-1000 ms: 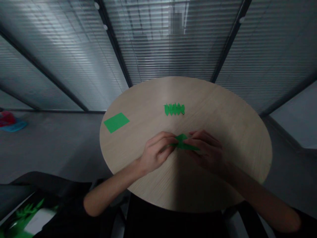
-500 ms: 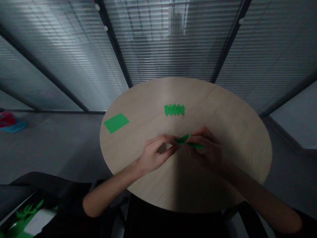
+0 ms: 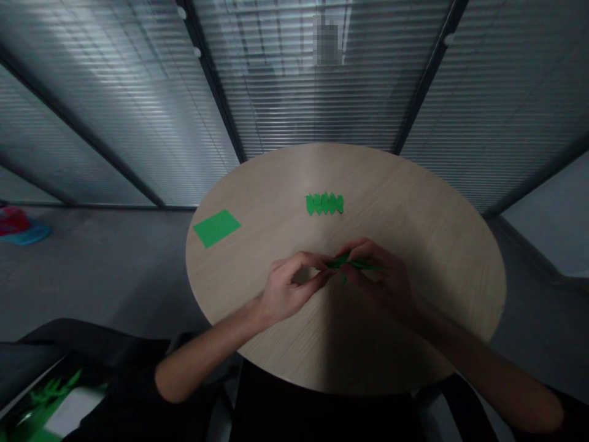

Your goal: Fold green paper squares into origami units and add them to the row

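Note:
Over the middle of the round wooden table (image 3: 271,202), both hands hold one folded piece of green paper (image 3: 363,264). My left hand (image 3: 292,285) pinches its left end between thumb and fingertips. From the other side, my right hand (image 3: 384,279) is closed on it, thumb below and fingers above. The fingers partly cover the paper, so its exact shape cannot be made out. Beyond the hands lies a row of several small folded green paper pieces (image 3: 324,203), side by side. A flat green paper sheet (image 3: 217,228) rests near the table's left edge.
Glass partitions with blinds (image 3: 317,104) stand behind the table. At the lower left is a black chair (image 3: 92,331), with green pieces and a white item (image 3: 73,411) beside it. A red and blue object (image 3: 23,226) lies on the floor at far left.
The fingers of my right hand have moved left and closed further over the paper, which now looks narrower, pressed flatter. My left hand keeps its pinch almost unmoved.

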{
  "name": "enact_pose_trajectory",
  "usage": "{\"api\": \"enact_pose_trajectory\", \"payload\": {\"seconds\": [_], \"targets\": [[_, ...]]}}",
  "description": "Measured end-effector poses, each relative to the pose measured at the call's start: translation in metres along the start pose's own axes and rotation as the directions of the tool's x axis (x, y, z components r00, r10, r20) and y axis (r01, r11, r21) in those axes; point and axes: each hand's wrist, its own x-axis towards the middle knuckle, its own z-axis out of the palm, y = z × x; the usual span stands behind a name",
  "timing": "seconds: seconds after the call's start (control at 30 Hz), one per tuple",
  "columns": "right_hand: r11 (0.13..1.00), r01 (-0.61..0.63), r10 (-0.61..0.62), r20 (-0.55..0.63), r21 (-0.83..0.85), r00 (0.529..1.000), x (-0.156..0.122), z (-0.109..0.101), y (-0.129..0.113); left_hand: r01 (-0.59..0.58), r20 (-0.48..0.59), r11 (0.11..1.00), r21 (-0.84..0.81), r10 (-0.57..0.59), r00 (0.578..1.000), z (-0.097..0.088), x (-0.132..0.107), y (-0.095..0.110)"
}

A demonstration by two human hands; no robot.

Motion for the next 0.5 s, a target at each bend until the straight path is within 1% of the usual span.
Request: {"api": "enact_pose_trajectory", "payload": {"seconds": [0.1,0.23,0.27,0.37,0.5], "targets": [[0.999,-0.041,0.041,-0.004,0.036,0.999,0.0003,0.0005,-0.0009,0.035,-0.01,0.999,-0.04,-0.036,0.999,0.0017,-0.0003,0.0002],[0.996,-0.05,0.051,-0.01,0.073,0.999,0.001,0.0013,-0.0009,0.058,-0.028,0.995,-0.077,-0.06,0.998,0.0032,0.0004,0.0006],[0.996,-0.057,0.056,0.007,0.068,0.998,0.0012,0.0015,-0.0012,0.058,-0.026,0.995,-0.076,-0.061,0.998,0.0032,0.0006,0.0007],[0.999,-0.023,0.023,0.012,0.027,1.0,0.002,0.0012,-0.0031,0.044,-0.008,0.998,-0.044,-0.044,0.999,0.0026,0.0013,0.0013],[0.999,0.01,-0.011,-0.004,-0.035,1.0,0.0026,0.0006,-0.0051,0.031,-0.005,0.999,-0.033,-0.031,0.999,0.0021,0.0017,0.0024]]}}
